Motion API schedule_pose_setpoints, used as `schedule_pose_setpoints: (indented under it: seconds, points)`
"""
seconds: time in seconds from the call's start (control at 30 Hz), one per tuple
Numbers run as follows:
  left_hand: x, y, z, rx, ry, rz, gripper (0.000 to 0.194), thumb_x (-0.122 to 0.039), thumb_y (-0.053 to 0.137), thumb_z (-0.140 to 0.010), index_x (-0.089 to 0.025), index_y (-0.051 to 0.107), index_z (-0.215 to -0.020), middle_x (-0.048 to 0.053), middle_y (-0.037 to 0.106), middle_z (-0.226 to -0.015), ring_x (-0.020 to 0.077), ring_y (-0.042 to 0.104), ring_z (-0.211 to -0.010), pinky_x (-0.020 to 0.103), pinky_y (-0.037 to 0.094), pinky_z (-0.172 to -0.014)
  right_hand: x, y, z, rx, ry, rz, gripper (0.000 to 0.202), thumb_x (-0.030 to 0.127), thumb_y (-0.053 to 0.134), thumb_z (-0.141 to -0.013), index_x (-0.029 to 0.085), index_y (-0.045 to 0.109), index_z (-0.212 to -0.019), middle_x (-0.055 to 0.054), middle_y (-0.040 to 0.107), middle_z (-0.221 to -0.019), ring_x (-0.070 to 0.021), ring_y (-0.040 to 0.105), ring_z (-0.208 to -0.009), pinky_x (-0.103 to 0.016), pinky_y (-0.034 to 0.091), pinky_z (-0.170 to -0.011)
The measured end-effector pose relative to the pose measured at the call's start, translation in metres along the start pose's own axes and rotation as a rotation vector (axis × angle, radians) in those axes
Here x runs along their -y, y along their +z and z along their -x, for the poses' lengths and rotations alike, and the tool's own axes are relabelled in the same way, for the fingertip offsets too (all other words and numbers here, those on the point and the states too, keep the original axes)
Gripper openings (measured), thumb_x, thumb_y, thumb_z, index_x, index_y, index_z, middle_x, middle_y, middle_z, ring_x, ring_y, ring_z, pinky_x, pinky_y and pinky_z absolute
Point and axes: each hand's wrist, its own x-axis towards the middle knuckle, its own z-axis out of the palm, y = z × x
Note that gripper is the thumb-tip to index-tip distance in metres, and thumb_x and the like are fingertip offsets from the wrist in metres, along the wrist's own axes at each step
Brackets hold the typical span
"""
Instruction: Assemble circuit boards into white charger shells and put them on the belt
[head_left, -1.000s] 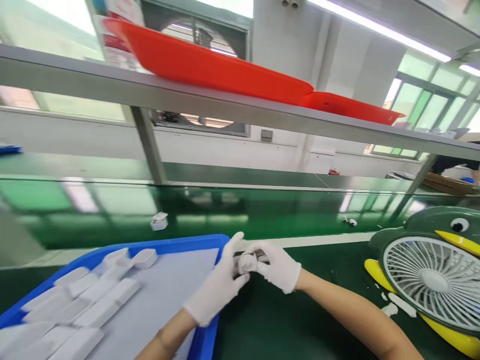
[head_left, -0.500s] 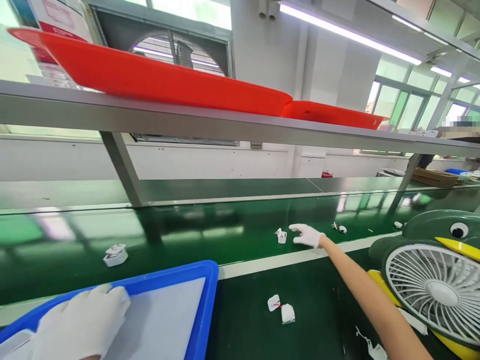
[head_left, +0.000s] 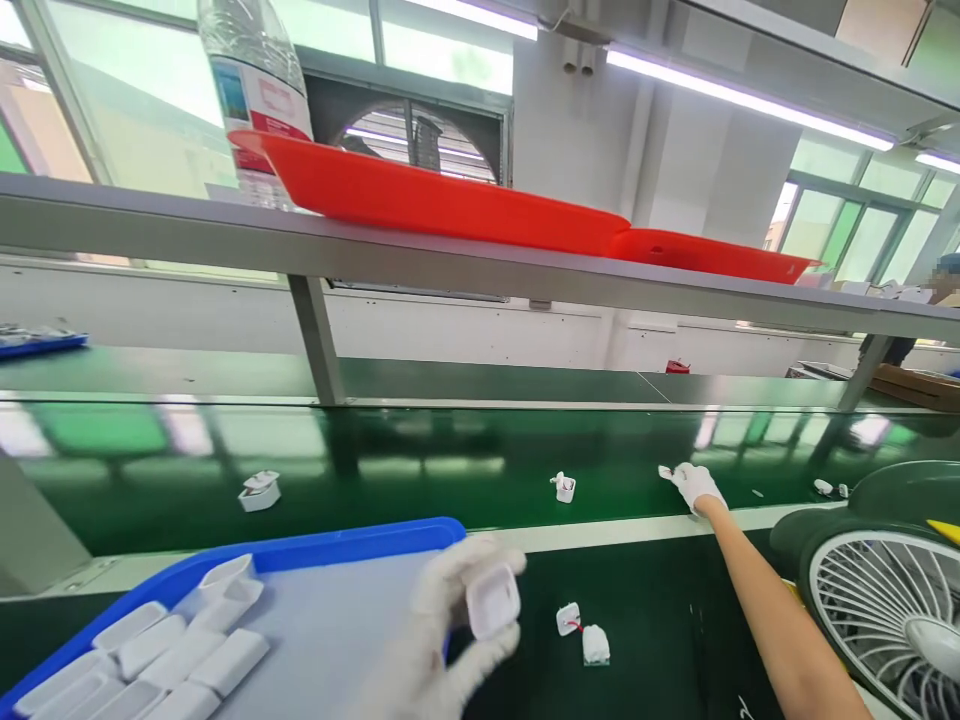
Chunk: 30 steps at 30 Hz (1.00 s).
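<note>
My left hand (head_left: 457,635), in a white glove, holds a small white plastic case (head_left: 493,600) between thumb and fingers, its hollow side facing me, over the right edge of a blue tray (head_left: 352,540). Several white cases (head_left: 180,650) lie piled in the tray's left part. My right hand (head_left: 696,487), also gloved, reaches out over the green conveyor belt (head_left: 457,500) with its fingers closed on a small white part (head_left: 665,472). On the belt stand a white case with loose parts (head_left: 563,487) and another white case (head_left: 259,491).
Two white pieces joined by red wire (head_left: 576,628) lie on the near dark green surface. A green fan (head_left: 892,600) stands at the right. Red trays (head_left: 450,205) and a plastic bottle (head_left: 259,90) rest on the shelf above. A person (head_left: 946,280) is partly visible far right.
My left hand has risen from the tray and moved right, now holding a white case. The right hand has shifted right along the belt and closed on a small part. The view has turned left.
</note>
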Motion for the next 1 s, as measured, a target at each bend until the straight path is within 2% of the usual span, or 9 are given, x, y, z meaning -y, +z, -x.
schedule_pose_setpoints:
  seconds: [0.1, 0.17, 0.3, 0.43, 0.53, 0.67, 0.8, 0.9, 1.0]
  points:
    - [-0.021, 0.035, 0.011, 0.262, -0.182, 0.042, 0.052, -0.034, 0.064, -0.08, -0.032, 0.052, -0.131, 0.008, 0.064, -0.128, 0.0297, 0.059, -0.118, 0.044, 0.048, -0.101, 0.023, 0.002, 0.027, 0.117, -0.144, -0.417, 0.043, 0.046, 0.044, -0.097, 0.017, 0.046, -0.129, -0.008, 0.063, -0.103, -0.0173, 0.064, -0.081, -0.036, 0.054, -0.073]
    - [-0.03, 0.048, 0.014, 0.318, -0.2, 0.058, 0.043, -0.03, 0.064, -0.08, -0.031, 0.06, -0.123, 0.007, 0.064, -0.129, 0.0283, 0.058, -0.119, 0.041, 0.048, -0.102, 0.039, 0.008, 0.052, 0.193, -0.253, -0.664, 0.053, 0.052, 0.045, -0.093, 0.021, 0.039, -0.136, -0.008, 0.064, -0.105, -0.0175, 0.064, -0.084, -0.036, 0.053, -0.077]
    - [-0.035, 0.062, 0.017, 0.237, -0.163, 0.067, 0.035, -0.03, 0.059, -0.081, -0.026, 0.063, -0.116, 0.007, 0.067, -0.123, 0.0255, 0.062, -0.113, 0.038, 0.05, -0.099, 0.067, 0.019, 0.111, 0.365, -0.35, -1.012, 0.061, 0.05, 0.06, -0.077, 0.022, 0.047, -0.13, -0.01, 0.06, -0.121, -0.0205, 0.061, -0.099, -0.036, 0.05, -0.086]
    - [-0.025, 0.066, 0.025, 0.171, -0.193, 0.091, 0.034, -0.027, 0.056, -0.082, -0.025, 0.062, -0.116, 0.006, 0.068, -0.12, 0.0231, 0.064, -0.107, 0.036, 0.052, -0.095, 0.084, 0.019, 0.167, 0.596, -0.261, -1.258, 0.034, 0.048, 0.057, -0.082, 0.022, 0.063, -0.104, -0.009, 0.063, -0.112, -0.0172, 0.059, -0.08, -0.032, 0.051, -0.068]
    - [-0.019, 0.063, 0.028, 0.195, -0.222, 0.102, 0.036, -0.026, 0.06, -0.08, -0.025, 0.064, -0.115, 0.005, 0.07, -0.116, 0.0225, 0.067, -0.099, 0.033, 0.056, -0.087, 0.087, 0.018, 0.2, 0.718, -0.263, -1.14, 0.029, 0.03, 0.073, -0.076, 0.022, 0.064, -0.102, -0.007, 0.064, -0.107, -0.0128, 0.056, -0.072, -0.027, 0.049, -0.06]
    - [-0.016, 0.059, 0.028, 0.23, -0.251, 0.119, 0.039, -0.027, 0.063, -0.078, -0.026, 0.065, -0.117, 0.004, 0.069, -0.119, 0.0236, 0.065, -0.105, 0.033, 0.055, -0.088, 0.081, 0.022, 0.222, 0.81, -0.311, -1.059, 0.072, 0.017, 0.083, -0.065, 0.03, 0.05, -0.128, -0.009, 0.055, -0.128, -0.013, 0.06, -0.08, -0.031, 0.055, -0.069]
    - [-0.013, 0.06, 0.031, 0.223, -0.254, 0.12, 0.037, -0.028, 0.064, -0.077, -0.024, 0.065, -0.114, 0.006, 0.069, -0.119, 0.0247, 0.064, -0.106, 0.033, 0.055, -0.086, 0.077, 0.017, 0.221, 0.767, -0.435, -0.92, 0.04, 0.022, 0.079, -0.072, 0.024, 0.066, -0.11, -0.01, 0.043, -0.143, -0.0206, 0.062, -0.1, -0.04, 0.052, -0.089]
    - [-0.012, 0.061, 0.034, 0.239, -0.207, 0.042, 0.032, -0.028, 0.068, -0.072, -0.023, 0.065, -0.104, 0.005, 0.072, -0.106, 0.023, 0.067, -0.093, 0.033, 0.055, -0.08, 0.078, 0.009, 0.217, 0.698, -0.663, -0.665, 0.036, 0.025, 0.064, -0.086, 0.027, 0.061, -0.122, -0.007, 0.059, -0.125, -0.0212, 0.06, -0.104, -0.041, 0.049, -0.095]
    - [-0.015, 0.061, 0.035, 0.272, -0.146, -0.044, 0.024, -0.027, 0.066, -0.075, -0.024, 0.065, -0.099, 0.001, 0.072, -0.09, 0.0192, 0.066, -0.079, 0.031, 0.054, -0.076, 0.077, 0.003, 0.218, 0.631, -0.899, -0.45, 0.047, 0.022, 0.052, -0.093, 0.03, 0.045, -0.138, -0.003, 0.066, -0.104, -0.0168, 0.061, -0.095, -0.035, 0.052, -0.087]
